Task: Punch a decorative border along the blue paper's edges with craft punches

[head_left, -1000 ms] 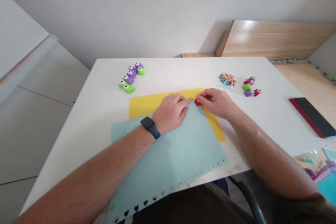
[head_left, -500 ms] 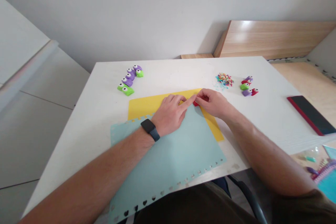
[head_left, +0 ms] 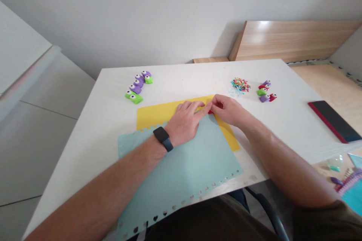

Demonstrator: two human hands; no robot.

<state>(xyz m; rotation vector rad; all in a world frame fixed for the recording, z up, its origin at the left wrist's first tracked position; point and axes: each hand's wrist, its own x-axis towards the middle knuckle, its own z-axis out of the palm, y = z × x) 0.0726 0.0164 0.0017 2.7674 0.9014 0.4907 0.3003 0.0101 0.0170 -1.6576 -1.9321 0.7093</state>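
Note:
My right hand (head_left: 226, 109) is closed in a pinch at a small red piece (head_left: 210, 112), which is mostly covered by fingers. My left hand (head_left: 186, 120), with a dark watch on its wrist, rests on the papers with its fingers apart. Its index fingertip reaches the red piece beside my right fingers. Under both hands lie a light blue sheet (head_left: 192, 165) with heart cut-outs along its edge and a yellow sheet (head_left: 158, 113) partly beneath it. My left thumb is hidden.
Purple and green figures with white eyes (head_left: 136, 87) stand back left. A pile of colourful small bits (head_left: 240, 84) lies back right, beside red, green and purple eyed figures (head_left: 264, 92). A black notebook with a red edge (head_left: 335, 120) lies at the right edge.
My left index finger has shifted slightly at the red piece, and less red shows now. The view has drifted a little; both hands stay in about the same place.

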